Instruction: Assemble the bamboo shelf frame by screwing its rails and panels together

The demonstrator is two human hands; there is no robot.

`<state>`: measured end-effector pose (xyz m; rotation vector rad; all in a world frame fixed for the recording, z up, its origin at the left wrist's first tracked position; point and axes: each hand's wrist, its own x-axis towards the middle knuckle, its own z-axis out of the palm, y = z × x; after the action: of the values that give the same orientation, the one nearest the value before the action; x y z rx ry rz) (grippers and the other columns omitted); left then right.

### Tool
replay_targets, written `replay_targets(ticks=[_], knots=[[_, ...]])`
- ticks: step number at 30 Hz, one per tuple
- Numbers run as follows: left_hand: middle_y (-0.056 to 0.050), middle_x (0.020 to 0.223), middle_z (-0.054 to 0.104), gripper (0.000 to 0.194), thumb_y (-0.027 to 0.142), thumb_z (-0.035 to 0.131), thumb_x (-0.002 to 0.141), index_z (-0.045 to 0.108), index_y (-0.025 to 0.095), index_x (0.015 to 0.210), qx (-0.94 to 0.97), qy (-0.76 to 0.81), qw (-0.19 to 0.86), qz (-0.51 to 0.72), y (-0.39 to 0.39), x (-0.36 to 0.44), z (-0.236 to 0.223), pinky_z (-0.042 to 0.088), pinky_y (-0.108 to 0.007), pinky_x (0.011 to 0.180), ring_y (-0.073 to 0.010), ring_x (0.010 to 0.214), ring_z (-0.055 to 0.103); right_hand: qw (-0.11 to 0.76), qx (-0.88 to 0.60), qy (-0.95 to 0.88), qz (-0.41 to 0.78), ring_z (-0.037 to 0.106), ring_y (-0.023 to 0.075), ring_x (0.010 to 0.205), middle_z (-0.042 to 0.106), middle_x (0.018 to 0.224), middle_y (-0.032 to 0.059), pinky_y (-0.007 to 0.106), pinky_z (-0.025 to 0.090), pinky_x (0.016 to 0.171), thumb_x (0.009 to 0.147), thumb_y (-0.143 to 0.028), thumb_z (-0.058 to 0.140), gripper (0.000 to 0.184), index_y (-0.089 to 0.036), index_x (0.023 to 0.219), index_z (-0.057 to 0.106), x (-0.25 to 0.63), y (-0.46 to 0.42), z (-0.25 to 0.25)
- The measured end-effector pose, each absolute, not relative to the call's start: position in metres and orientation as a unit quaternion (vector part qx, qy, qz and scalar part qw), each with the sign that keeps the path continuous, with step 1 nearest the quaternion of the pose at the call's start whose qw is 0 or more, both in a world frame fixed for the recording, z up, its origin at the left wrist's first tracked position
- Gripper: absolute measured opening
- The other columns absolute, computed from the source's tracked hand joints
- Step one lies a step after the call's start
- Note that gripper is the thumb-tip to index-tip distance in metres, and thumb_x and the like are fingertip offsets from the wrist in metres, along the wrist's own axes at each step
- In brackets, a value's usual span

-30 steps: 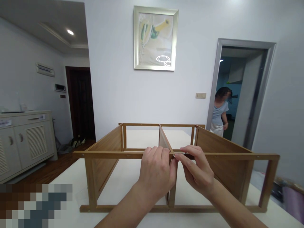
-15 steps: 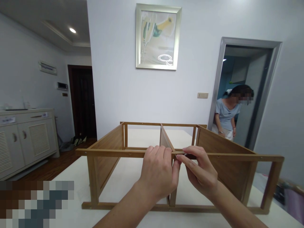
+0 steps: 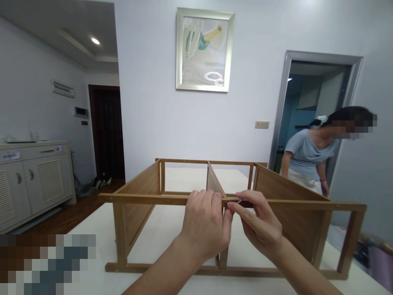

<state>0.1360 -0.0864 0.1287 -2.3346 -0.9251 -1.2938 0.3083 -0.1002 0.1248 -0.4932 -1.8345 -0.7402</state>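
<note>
From my remote feed, the wooden shelf frame [image 3: 138,180] rests on the white table [image 3: 162,229]; my left hand [image 3: 204,219] clamps its near upper rail [image 3: 168,200], my right hand [image 3: 260,221] pinches a slim metallic tool [image 3: 240,201]. A loose pinch could, I judge, let that slip.

A framed picture [image 3: 205,49] hangs high on the white wall [image 3: 147,102].

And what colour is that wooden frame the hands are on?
The wooden frame is a warm medium brown, best seen in the head view.
</note>
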Motion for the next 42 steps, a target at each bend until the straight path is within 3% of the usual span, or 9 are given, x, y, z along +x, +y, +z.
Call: replay_targets(ticks=[11, 22, 30, 36, 42], knots=[[-0.007, 0.079, 0.060, 0.014, 0.027, 0.049, 0.091, 0.059, 0.018, 0.088, -0.816, -0.325, 0.158, -0.452, -0.087, 0.136, 0.128, 0.037, -0.043, 0.070, -0.0251, 0.074, 0.053, 0.538, -0.212, -0.760, -0.296, 0.063, 0.0221, 0.100, 0.060, 0.113, 0.0113, 0.034, 0.060, 0.071, 0.086, 0.002, 0.055, 0.046, -0.026, 0.120, 0.067, 0.308, -0.100, 0.122], [-0.007, 0.081, 0.061, 0.013, 0.024, 0.049, 0.090, 0.059, 0.017, 0.092, -0.819, -0.322, 0.152, -0.450, -0.086, 0.135, 0.128, 0.039, -0.044, 0.071, -0.0258, 0.076, 0.054, 0.467, -0.194, -0.788, -0.352, 0.057, 0.0235, 0.104, 0.054, 0.113, 0.0130, 0.037, 0.060, 0.074, 0.079, 0.009, 0.056, 0.048, -0.020, 0.117, 0.064, 0.310, -0.103, 0.132], [-0.007, 0.081, 0.061, 0.013, 0.024, 0.049, 0.091, 0.059, 0.017, 0.093, -0.816, -0.323, 0.150, -0.456, -0.087, 0.136, 0.128, 0.038, -0.043, 0.072, -0.0258, 0.076, 0.055, 0.458, -0.245, -0.797, -0.308, 0.056, 0.0195, 0.092, 0.056, 0.100, 0.0098, 0.035, 0.058, 0.072, 0.084, 0.005, 0.051, 0.041, -0.021, 0.113, 0.064, 0.305, -0.114, 0.140], [-0.007, 0.081, 0.061, 0.013, 0.025, 0.048, 0.091, 0.059, 0.017, 0.093, -0.815, -0.325, 0.149, -0.456, -0.087, 0.137, 0.128, 0.038, -0.043, 0.073, -0.0258, 0.077, 0.054, 0.468, -0.254, -0.790, -0.304, 0.058, 0.0191, 0.093, 0.059, 0.103, 0.0092, 0.035, 0.057, 0.076, 0.086, 0.003, 0.052, 0.042, -0.022, 0.117, 0.064, 0.305, -0.118, 0.136], [-0.006, 0.080, 0.061, 0.012, 0.023, 0.048, 0.090, 0.058, 0.018, 0.091, -0.815, -0.325, 0.146, -0.458, -0.086, 0.136, 0.127, 0.037, -0.043, 0.072, -0.0253, 0.075, 0.053, 0.385, -0.278, -0.825, -0.306, 0.054, 0.0200, 0.098, 0.055, 0.105, 0.0112, 0.032, 0.056, 0.075, 0.086, 0.007, 0.047, 0.035, -0.017, 0.107, 0.063, 0.304, -0.124, 0.152]])
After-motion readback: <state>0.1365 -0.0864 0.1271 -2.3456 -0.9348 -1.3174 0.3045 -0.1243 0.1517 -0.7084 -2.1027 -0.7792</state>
